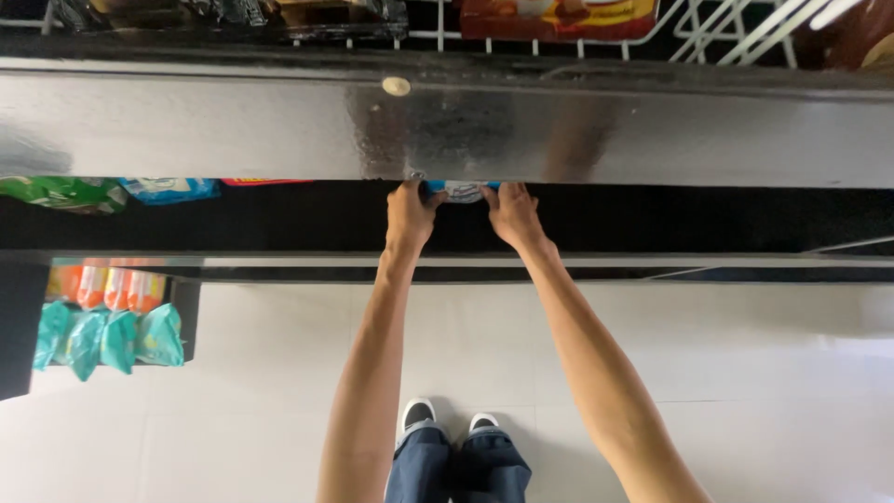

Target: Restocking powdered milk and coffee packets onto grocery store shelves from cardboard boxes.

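Observation:
Both my arms reach forward under a glossy black shelf [233,130]. My left hand [408,216] and my right hand [512,212] grip the two ends of a small blue and white packet [463,191]. The packet sits at the shelf's lower edge, on the dark shelf level below, and its upper part is hidden by the black shelf front. My fingers curl around its sides.
Green, blue and red packets [112,191] lie on the same dark level to the left. A low black rack [102,321] at the left holds teal pouches and orange packs. White wire baskets [726,33] with goods sit on top. The white tiled floor [745,373] and my shoes [447,417] are below.

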